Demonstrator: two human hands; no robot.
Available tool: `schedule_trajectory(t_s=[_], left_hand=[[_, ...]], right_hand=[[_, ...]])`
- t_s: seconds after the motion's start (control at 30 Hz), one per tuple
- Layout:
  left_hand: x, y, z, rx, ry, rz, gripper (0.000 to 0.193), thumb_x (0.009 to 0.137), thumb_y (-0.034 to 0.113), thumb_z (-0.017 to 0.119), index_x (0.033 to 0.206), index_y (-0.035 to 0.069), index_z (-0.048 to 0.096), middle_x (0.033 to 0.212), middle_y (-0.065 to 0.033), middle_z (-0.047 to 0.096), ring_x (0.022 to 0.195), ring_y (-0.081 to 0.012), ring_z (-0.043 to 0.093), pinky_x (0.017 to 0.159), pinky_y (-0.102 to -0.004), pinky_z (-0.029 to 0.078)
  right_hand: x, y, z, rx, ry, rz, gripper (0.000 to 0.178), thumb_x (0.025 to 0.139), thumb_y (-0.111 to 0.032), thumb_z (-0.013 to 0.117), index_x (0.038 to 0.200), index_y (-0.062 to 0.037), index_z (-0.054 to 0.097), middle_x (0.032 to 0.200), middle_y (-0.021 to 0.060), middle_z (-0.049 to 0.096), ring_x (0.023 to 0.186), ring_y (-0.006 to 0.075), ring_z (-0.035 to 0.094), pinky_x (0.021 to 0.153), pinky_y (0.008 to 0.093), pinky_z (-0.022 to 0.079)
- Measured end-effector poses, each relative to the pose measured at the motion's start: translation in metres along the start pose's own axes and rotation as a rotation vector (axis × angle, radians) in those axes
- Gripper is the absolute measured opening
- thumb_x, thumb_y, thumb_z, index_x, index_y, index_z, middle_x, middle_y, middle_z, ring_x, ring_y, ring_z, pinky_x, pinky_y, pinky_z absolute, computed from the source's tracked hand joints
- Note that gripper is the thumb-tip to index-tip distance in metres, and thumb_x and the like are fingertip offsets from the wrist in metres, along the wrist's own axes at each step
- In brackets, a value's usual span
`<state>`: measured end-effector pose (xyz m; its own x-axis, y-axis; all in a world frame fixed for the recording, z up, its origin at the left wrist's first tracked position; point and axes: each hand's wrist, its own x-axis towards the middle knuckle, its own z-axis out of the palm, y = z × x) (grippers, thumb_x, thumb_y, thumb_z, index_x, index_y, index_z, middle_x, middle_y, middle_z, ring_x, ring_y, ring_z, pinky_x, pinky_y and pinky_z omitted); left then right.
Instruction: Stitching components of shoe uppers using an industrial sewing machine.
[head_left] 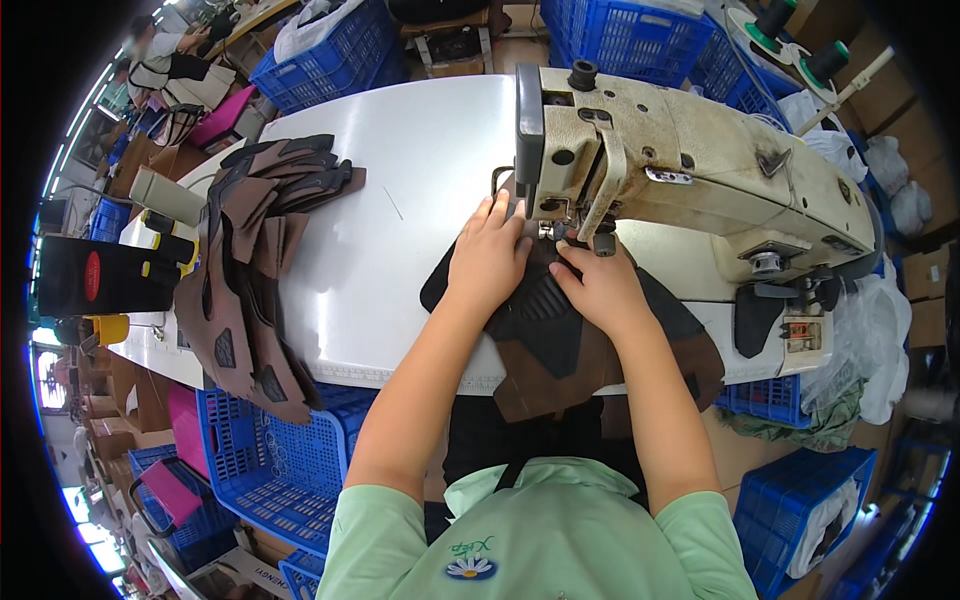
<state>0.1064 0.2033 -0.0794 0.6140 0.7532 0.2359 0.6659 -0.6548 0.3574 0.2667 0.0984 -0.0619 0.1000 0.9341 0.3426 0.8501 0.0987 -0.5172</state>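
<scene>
A cream-coloured industrial sewing machine (pixel 690 150) stands over the white table. Under its needle area lies a dark brown and black cut fabric piece (pixel 560 345), with a ribbed black patch near the middle and its near end over the table's front edge. My left hand (pixel 487 255) rests on the fabric left of the presser foot (pixel 548 230), fingers stretched out and pointing away from me. Just right of the foot, my right hand (pixel 605 285) lies on the same piece, thumb and forefinger apart. The machine head partly hides its other fingers.
Brown fabric pieces (pixel 255 250) lie heaped on the table's left side. A small black piece (pixel 757 320) is at the right. Blue crates (pixel 275 470) stand around the table; thread cones (pixel 825 62) stand behind the machine. Another person (pixel 175 60) sits far left.
</scene>
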Motion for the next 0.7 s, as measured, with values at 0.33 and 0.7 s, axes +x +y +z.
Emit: schedule_trajectory(t_s=[0.33,0.7], left_hand=[[0.013,-0.005,0.000,-0.009,-0.026,-0.021,0.042,0.091,0.024,0.064,0.130,0.011,0.059,0.149,-0.0194,0.046,0.139,-0.0360,0.042,0.113,-0.0447,0.036],[0.028,-0.004,-0.006,-0.122,-0.072,-0.091,0.033,0.088,0.023,0.067,0.118,0.009,0.066,0.147,-0.0209,0.048,0.138,-0.0363,0.044,0.112,-0.0448,0.037]], right_hand=[[0.007,0.001,-0.001,0.012,0.007,-0.002,0.027,0.079,-0.020,0.075,0.099,-0.0023,0.068,0.110,0.0169,0.064,0.109,0.0404,0.056,0.092,0.0485,0.048],[0.016,0.010,0.004,0.025,0.066,-0.033,0.022,0.077,-0.017,0.076,0.086,-0.0025,0.062,0.091,0.0179,0.063,0.093,0.0399,0.060,0.081,0.0494,0.048]])
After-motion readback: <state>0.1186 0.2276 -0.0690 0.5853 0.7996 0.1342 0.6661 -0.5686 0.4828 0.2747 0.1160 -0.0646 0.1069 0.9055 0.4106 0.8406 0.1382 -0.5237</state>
